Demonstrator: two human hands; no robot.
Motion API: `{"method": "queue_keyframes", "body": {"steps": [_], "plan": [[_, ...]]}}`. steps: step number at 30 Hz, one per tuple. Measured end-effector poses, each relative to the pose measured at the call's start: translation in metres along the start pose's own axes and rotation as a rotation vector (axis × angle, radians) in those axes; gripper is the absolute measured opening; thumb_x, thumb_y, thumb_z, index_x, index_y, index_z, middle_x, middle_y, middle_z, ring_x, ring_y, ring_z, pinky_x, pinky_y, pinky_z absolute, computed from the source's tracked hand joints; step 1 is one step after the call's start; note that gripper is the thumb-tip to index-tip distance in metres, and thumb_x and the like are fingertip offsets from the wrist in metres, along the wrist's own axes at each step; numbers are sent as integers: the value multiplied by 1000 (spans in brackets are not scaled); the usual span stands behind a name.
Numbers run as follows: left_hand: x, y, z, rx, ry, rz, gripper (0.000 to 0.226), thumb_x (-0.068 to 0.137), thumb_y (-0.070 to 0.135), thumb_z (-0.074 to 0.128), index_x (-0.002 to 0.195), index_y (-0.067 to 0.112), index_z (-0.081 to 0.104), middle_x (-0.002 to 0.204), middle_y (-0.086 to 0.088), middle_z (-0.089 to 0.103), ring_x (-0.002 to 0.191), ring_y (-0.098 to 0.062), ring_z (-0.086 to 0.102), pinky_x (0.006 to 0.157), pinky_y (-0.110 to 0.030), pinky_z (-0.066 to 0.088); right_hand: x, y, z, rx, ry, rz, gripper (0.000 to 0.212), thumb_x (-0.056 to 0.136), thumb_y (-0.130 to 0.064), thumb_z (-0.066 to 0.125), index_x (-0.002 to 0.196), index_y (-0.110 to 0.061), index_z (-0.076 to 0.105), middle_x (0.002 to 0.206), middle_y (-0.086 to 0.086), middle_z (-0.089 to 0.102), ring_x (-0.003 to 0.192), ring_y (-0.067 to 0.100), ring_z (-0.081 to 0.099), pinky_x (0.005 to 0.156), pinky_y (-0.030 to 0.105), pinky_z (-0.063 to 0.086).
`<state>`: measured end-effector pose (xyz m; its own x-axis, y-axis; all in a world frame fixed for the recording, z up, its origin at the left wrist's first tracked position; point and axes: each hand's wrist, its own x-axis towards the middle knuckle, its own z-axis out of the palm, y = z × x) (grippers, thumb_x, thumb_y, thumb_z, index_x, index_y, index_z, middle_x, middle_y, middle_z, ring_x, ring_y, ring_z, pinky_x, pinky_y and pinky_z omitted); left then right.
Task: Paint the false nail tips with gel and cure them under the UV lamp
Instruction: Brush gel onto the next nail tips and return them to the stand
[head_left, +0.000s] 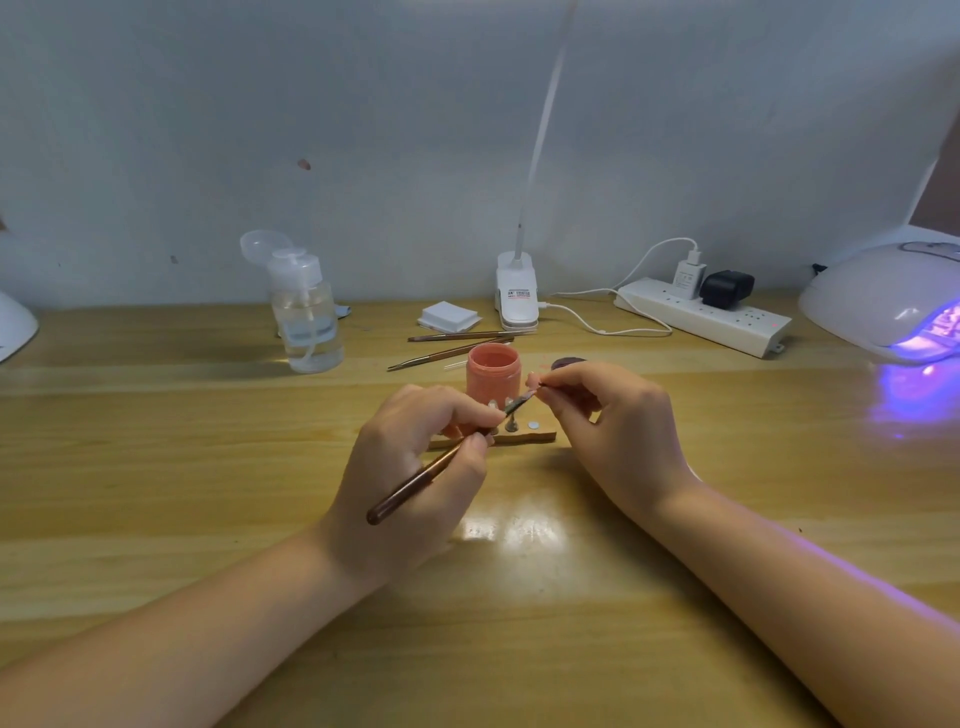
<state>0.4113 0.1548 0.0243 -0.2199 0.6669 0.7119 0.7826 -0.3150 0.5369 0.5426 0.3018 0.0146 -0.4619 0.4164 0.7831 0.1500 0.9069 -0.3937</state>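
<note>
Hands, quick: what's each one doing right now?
Left hand: grips the brush.
Right hand: pinches a pink nail tip at the brush's tip.

1. Looks like a home nail-art desk: plain wooden table (156, 467) pushed against a bare wall (208, 104).
2. Glowing UV lamp (883, 301) far right, power strip (701, 317) beside it.
3. Pump bottle (306, 312) far left, clip-on light (516, 296) and gel pot (493, 376) in the middle.

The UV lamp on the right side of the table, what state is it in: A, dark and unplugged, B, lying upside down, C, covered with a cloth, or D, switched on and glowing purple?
D: the UV lamp stands upright and uncovered, with purple light glowing from its opening onto the table.
</note>
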Motion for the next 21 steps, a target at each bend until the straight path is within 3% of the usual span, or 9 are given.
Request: {"method": "queue_keyframes", "body": {"steps": [6,11,17,21], "plan": [[1,1,2,31,-4,-29,25,88,30,50,107,25,65,93,13,69,88,-5,59,73,-7,37,-1,0,0,-7,-1,-9,10,82,-3,74,92,-1,74,83,9,73,74,22,67,68,41,55],[-1,-1,1,-26,-20,-76,28,83,31,49,96,18,69,85,8,68,85,-10,61,72,-9,37,1,1,1,-6,13,3,10,82,-4,74,91,-1,75,84,9,73,74,22,66,68,41,55],[1,0,2,14,-20,-62,29,87,33,48,104,21,68,89,8,70,88,-9,60,71,-7,37,0,2,1,-7,6,-12,10,82,-4,74,92,-2,75,83,8,73,74,22,67,67,41,55],[-2,-2,0,-26,-10,-65,30,82,31,47,88,13,70,80,8,67,83,-9,60,71,-10,36,0,2,2,-9,12,-8,8,82,-4,75,90,-2,75,80,8,72,70,21,65,65,40,54]]}}
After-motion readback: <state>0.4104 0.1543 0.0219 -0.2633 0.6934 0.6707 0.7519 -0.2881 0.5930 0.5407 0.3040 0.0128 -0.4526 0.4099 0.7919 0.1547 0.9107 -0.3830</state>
